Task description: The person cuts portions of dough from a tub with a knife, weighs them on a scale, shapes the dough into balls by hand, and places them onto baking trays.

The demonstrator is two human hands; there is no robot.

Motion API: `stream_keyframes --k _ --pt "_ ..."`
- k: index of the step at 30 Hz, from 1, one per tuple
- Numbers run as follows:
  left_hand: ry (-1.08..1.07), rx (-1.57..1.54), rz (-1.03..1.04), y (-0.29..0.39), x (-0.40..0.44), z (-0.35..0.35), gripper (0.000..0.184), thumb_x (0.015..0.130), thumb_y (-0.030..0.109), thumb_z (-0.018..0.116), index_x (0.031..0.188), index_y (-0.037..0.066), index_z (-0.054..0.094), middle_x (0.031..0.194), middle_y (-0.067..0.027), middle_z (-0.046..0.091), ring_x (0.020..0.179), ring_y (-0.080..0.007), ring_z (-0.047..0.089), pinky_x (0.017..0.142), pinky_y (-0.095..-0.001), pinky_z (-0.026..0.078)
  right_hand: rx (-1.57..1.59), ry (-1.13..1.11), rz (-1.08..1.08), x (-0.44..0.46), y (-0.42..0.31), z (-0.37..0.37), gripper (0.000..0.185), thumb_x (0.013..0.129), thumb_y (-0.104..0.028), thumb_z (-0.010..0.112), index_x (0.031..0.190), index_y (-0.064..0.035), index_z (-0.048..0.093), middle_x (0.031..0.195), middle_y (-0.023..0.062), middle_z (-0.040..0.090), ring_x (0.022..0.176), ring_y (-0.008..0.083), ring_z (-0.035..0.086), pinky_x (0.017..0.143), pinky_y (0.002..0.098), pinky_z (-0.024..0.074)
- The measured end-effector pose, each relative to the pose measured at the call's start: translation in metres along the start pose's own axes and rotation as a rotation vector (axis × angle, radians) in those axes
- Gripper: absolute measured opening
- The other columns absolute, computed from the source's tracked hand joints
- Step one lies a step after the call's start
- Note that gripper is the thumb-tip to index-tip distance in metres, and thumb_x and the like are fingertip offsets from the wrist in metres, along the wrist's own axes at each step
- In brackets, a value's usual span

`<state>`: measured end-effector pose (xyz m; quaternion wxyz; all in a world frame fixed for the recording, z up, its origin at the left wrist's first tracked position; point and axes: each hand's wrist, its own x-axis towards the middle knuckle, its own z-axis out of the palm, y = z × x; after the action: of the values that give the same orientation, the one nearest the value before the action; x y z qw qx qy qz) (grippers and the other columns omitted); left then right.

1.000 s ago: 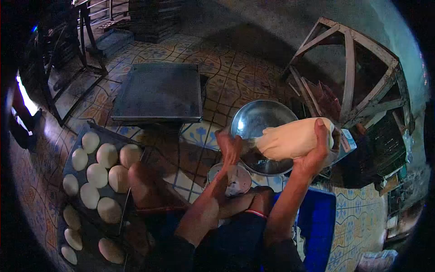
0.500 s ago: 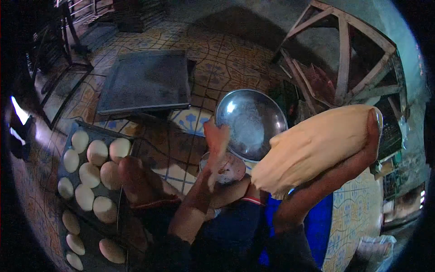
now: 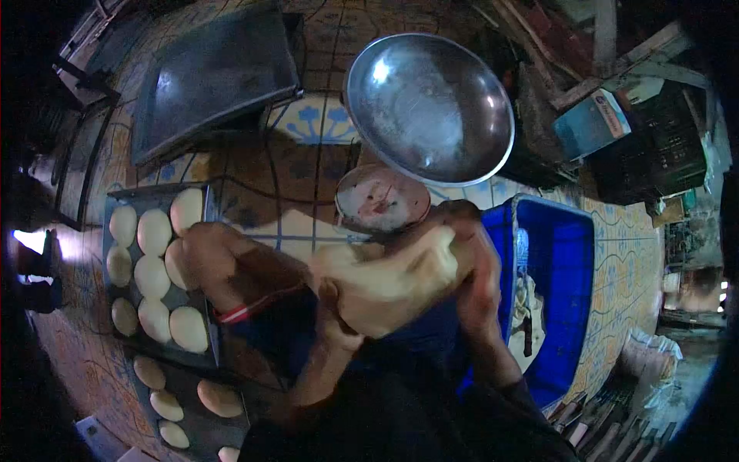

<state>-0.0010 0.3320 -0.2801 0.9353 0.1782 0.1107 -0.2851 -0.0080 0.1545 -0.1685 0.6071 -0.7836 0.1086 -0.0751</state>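
A large lump of pale dough [image 3: 389, 292] hangs over my lap, stretched between my two hands and smeared by motion. My left hand [image 3: 335, 323] grips its left end from below, the thumb against its side. At the right end, my right hand [image 3: 481, 273] is closed on the dough, though its fingers are partly hidden and blurred. Just beyond the dough, a round pinkish-white container [image 3: 381, 199] stands between my knees. A wide shiny metal basin [image 3: 431, 115] tilts behind it.
On my left, dark trays [image 3: 208, 308] carry several rounded dough pieces [image 3: 152, 277]. To the right stands a blue plastic bin [image 3: 566, 292] with whitish residue inside. Another dark tray [image 3: 223, 85] lies on the tiled floor ahead. A cardboard box [image 3: 591, 125] sits by wooden framing.
The dough has come from along my raised right forearm to between both hands over my lap. My left hand has left the basin's edge and taken hold of the dough. The view has tilted downward.
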Motion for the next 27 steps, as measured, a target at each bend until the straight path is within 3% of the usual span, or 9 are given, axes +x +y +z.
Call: stream_keyframes --k 3,5,7,8,10,14,16,22,27 --pt "0.140 0.276 0.022 0.015 0.003 0.024 0.065 0.080 0.043 0.070 0.124 0.002 0.046 0.114 -0.0101 0.054 0.107 -0.0228 0.053 0.091 -0.0384 0.043 -0.263 -0.076 0.184 -0.008 0.062 -0.008 0.080 0.088 -0.067 0.031 0.120 0.0041 0.050 0.114 0.0192 0.054 0.105 0.0289 0.054 0.091 0.0398 0.0403" --pt "0.174 0.623 0.076 0.006 0.018 0.044 0.047 0.079 0.032 0.074 0.109 0.000 0.056 0.099 -0.0063 0.059 0.097 -0.0195 0.055 0.084 -0.0338 0.044 0.402 -0.143 0.251 -0.030 0.150 0.017 0.067 0.095 -0.054 0.031 0.125 0.0037 0.047 0.118 0.0195 0.053 0.111 0.0285 0.051 0.093 0.0386 0.0400" --pt "0.026 1.016 -0.100 0.008 0.032 0.028 0.061 0.078 0.046 0.071 0.116 0.001 0.053 0.113 -0.0078 0.055 0.099 -0.0185 0.053 0.086 -0.0337 0.045 -0.387 0.205 -0.010 -0.031 0.111 0.043 0.053 0.095 -0.047 0.043 0.097 0.0028 0.061 0.084 0.0082 0.062 0.081 0.0155 0.056 0.069 0.0324 0.0461" --pt "0.017 1.029 -0.113 0.008 0.032 0.020 0.061 0.078 0.046 0.071 0.116 0.001 0.053 0.113 -0.0078 0.055 0.099 -0.0185 0.053 0.086 -0.0337 0.045 0.004 0.376 0.148 -0.016 0.102 0.049 0.047 0.094 -0.043 0.048 0.088 0.0015 0.061 0.076 0.0043 0.060 0.071 0.0117 0.053 0.062 0.0293 0.0438" --pt "0.081 0.972 0.385 0.015 0.031 0.006 0.069 0.078 0.051 0.069 0.120 0.001 0.048 0.114 -0.0096 0.054 0.101 -0.0183 0.053 0.087 -0.0341 0.045 0.439 0.568 0.187 0.007 0.080 0.054 0.034 0.092 -0.031 0.059 0.077 -0.0008 0.062 0.065 -0.0018 0.056 0.056 0.0050 0.047 0.050 0.0208 0.0378" --pt "-0.261 0.246 0.103 0.019 0.037 -0.017 0.065 0.080 0.048 0.068 0.124 0.004 0.047 0.119 -0.0100 0.053 0.109 -0.0215 0.054 0.090 -0.0376 0.049 0.319 0.026 0.190 0.000 0.069 0.042 0.039 0.089 -0.038 0.061 0.090 0.0009 0.064 0.078 0.0026 0.061 0.076 0.0089 0.056 0.064 0.0277 0.0462" --pt "0.096 0.265 0.193 0.012 0.037 -0.017 0.048 0.081 0.037 0.071 0.109 0.001 0.058 0.104 -0.0072 0.059 0.100 -0.0176 0.057 0.084 -0.0338 0.051 0.345 -0.058 0.089 0.009 0.067 0.025 0.051 0.086 -0.048 0.060 0.098 0.0008 0.062 0.089 0.0066 0.061 0.083 0.0127 0.056 0.072 0.0303 0.0470" --pt "0.149 0.806 0.145 -0.014 0.048 -0.006 0.045 0.082 0.034 0.071 0.109 -0.001 0.059 0.100 -0.0085 0.062 0.095 -0.0182 0.059 0.079 -0.0332 0.050 0.045 0.225 0.150 -0.008 0.088 0.035 0.041 0.088 -0.038 0.060 0.101 0.0003 0.053 0.088 0.0037 0.055 0.079 0.0115 0.050 0.070 0.0286 0.0436" --pt "-0.046 0.273 -0.025 0.010 0.051 -0.038 0.052 0.078 0.036 0.073 0.113 0.002 0.056 0.107 -0.0096 0.062 0.092 -0.0238 0.063 0.081 -0.0381 0.054 0.177 0.211 0.120 -0.006 0.088 0.042 0.034 0.090 -0.033 0.058 0.098 -0.0001 0.055 0.086 0.0043 0.057 0.079 0.0123 0.052 0.071 0.0297 0.0464"
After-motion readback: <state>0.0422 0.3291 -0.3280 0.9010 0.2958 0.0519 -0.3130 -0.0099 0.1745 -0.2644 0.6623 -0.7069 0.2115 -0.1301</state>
